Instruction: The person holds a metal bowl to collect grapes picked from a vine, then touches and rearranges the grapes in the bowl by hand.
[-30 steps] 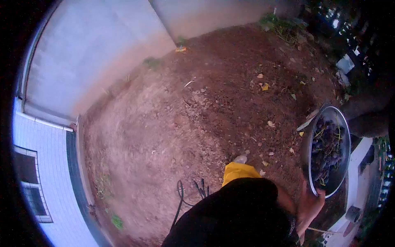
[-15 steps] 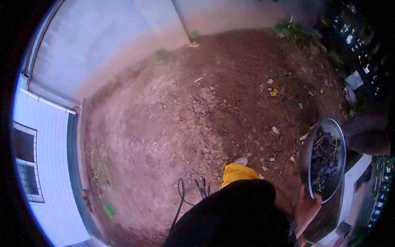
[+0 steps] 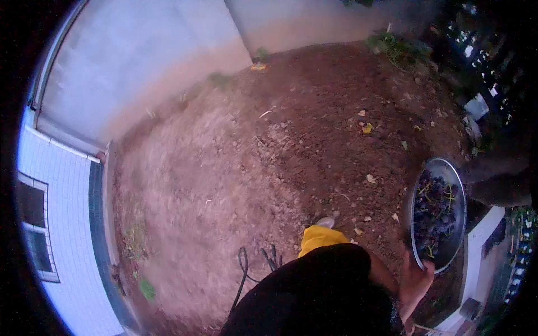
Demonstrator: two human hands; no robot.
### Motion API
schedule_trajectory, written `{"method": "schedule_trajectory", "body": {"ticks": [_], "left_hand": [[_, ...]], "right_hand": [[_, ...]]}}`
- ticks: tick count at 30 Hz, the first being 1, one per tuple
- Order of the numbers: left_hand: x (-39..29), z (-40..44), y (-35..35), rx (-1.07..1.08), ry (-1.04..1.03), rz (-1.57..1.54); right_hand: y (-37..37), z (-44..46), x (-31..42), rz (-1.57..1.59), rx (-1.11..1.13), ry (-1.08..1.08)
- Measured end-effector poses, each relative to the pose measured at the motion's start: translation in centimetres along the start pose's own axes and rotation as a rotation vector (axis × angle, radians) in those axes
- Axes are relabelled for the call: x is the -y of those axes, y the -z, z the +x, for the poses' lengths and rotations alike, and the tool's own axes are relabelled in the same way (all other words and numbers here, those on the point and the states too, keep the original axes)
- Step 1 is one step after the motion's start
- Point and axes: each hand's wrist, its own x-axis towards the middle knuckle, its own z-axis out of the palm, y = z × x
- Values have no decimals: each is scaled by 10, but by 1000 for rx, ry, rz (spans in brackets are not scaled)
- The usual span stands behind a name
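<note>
My left hand (image 3: 415, 281) grips the lower rim of a round metal basin (image 3: 415, 241), thumb over the edge and fingers around the outside. The basin leans, so its inside faces me. Dark purple grapes (image 3: 434, 210) on greenish stems lie in it. A black sleeve (image 3: 314, 297) and bare forearm lead to the hand. Below the sleeve's far edge show a yellow trouser leg (image 3: 322, 239) and a pale shoe (image 3: 325, 222). No part of my right hand can be seen.
Brown soil (image 3: 269, 185) with scattered dry leaves stretches ahead. A pale wall (image 3: 151, 61) bounds it, with a white building (image 3: 61, 201) on the left. A black hose or cable (image 3: 244, 269) lies near my leg. Dark foliage and a pale edging (image 3: 486, 234) are at right.
The view has shifted slightly. In it, the basin and hand sit a little further left, and the basin's inside faces me more, showing more of the grapes. The grip is unchanged.
</note>
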Motion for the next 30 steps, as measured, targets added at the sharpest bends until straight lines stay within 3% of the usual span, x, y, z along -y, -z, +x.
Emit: {"method": "schedule_trajectory", "body": {"ticks": [3, 6, 10, 12, 13, 16, 17, 19, 22, 25, 27, 30], "left_hand": [[-6, 7, 2, 34, -68, -15], [-17, 25, -2, 100, -253, -59], [-44, 70, -38, 267, -732, -244], [-70, 77, -44, 302, -821, -350], [-80, 78, -43, 318, -786, -421], [-114, 70, -16, 391, -233, -558], [-118, 77, -10, 517, 31, -688], [-128, 80, -9, 517, 256, -589], [-131, 81, -12, 614, 86, -786], [-144, 78, -25, 600, 125, -706], [-133, 74, -20, 702, 81, -697], [-115, 78, -7, 841, 321, -663]], "right_hand": [[5, 3, -3, -232, 41, -14], [-5, 1, 1, 10, 60, 38], [-9, -6, 14, 155, -58, 40], [-10, -6, 17, 215, -81, 37], [-7, -5, 19, 253, -97, 44], [-4, -5, 15, 328, -141, 79], [7, 11, 0, 310, -81, 91], [8, -2, 18, 313, -141, 122], [7, 8, 12, 265, -211, 162], [15, 8, 15, 279, -244, 200], [14, 10, 9, 246, -259, 234], [18, 23, 5, 314, -314, 281]]}}
